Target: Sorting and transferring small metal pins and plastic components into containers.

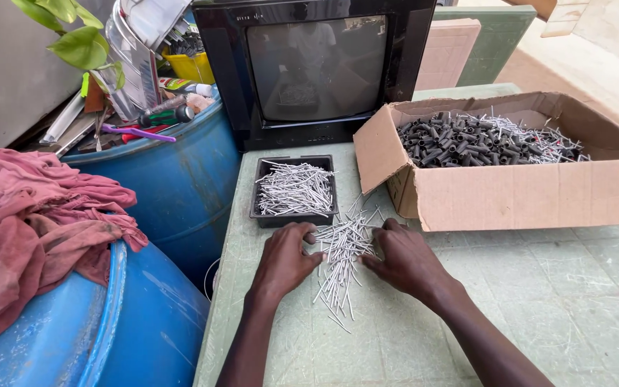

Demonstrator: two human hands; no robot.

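Note:
A loose heap of thin silver metal pins [341, 259] lies on the pale green table [539, 301]. My left hand [285, 259] rests palm down at the heap's left side, fingertips touching the pins. My right hand [404, 259] cups the heap from the right, fingers bent against it. Neither hand has lifted anything. Just behind the heap stands a small black tray [261, 208] holding several more of the same pins. A cardboard box [524, 193] to the right holds many short dark grey tubes [467, 140] mixed with pins.
An old black television [309, 68] stands at the back of the table. Two blue barrels [173, 186] sit to the left, one draped with a pink cloth [37, 229], the other piled with tools and scrap. A plant's leaves [77, 43] hang at top left.

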